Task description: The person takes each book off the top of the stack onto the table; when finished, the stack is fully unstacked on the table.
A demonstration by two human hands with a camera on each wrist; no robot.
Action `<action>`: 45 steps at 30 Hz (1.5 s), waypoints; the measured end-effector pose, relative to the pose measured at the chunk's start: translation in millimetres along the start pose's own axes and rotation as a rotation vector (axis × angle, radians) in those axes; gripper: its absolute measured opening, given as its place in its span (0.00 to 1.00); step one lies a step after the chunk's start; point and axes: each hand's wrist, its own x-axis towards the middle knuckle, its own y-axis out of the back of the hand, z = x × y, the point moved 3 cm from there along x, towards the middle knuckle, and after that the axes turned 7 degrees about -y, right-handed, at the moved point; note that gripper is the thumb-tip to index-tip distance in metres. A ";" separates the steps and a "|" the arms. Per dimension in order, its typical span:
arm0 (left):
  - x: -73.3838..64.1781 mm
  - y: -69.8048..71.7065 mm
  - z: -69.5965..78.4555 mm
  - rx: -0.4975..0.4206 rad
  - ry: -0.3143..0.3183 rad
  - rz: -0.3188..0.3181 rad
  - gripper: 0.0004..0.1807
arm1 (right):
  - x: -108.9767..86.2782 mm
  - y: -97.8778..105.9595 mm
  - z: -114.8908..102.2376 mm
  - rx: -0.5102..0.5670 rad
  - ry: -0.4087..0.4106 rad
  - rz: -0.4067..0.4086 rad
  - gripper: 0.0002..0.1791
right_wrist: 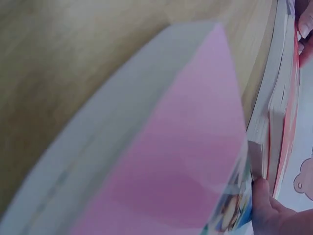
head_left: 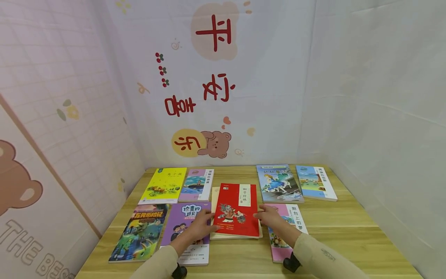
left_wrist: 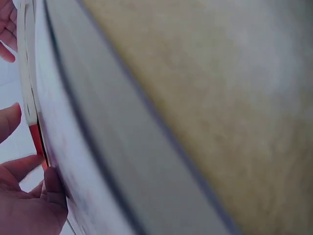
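Note:
A red book (head_left: 237, 211) with a white title strip lies on top of a cream-covered book (head_left: 223, 236), whose edges show at the left and along the bottom. My left hand (head_left: 200, 224) holds the left side of the red book, the thumb over its cover. At the opposite side my right hand (head_left: 273, 219) grips the right edge. In the left wrist view, the left hand's fingers (left_wrist: 54, 188) meet the book edge. Page edges of the stacked books (right_wrist: 279, 122) show beside the right hand (right_wrist: 279, 215) in the right wrist view.
Left lie a yellow book (head_left: 165, 184), a lilac book (head_left: 196, 184), a dinosaur-cover book (head_left: 141, 232) and a purple book (head_left: 188, 248). Right lie a fairy-tale book (head_left: 278, 184), a blue book (head_left: 315, 182) and a pink book (head_left: 278, 254) under the right forearm. Printed cloth walls (head_left: 265, 97) enclose the wooden table (head_left: 341, 240).

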 end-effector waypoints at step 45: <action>-1.2 2.4 3.1 0.203 -0.112 -0.087 0.33 | -29.7 201.4 56.9 0.198 0.074 -0.059 0.36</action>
